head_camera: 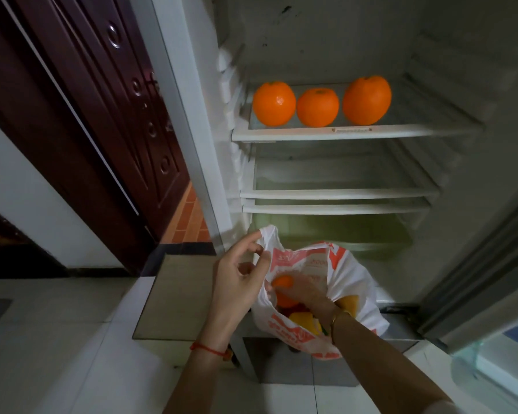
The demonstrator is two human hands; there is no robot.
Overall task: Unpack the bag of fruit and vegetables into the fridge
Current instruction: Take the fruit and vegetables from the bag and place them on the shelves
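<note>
The fridge [326,40] stands open, its white plastic interior scuffed with dark marks on the far wall. Three glass shelves with white trim are visible; the top shelf [356,133] carries three round, smooth-skinned oranges [317,107] in a row, the right one the largest. The two lower shelves hold nothing. Below and nearer, a thin, crinkled white plastic bag [350,273] with orange-red printing sits on a low grey desk [174,297] in front of the fridge. The left hand [237,282] has its fingers [253,239] pinched on the bag's left handle, holding the mouth open; a red cord circles that wrist. The right hand [308,294], with a gold bracelet on its wrist, is inside the bag, fingers curled round one orange fruit [283,283]. One yellow item [304,321] and something red show beneath. The floor is pale glossy tile; a dark carved wooden door [102,115] stands left.
</note>
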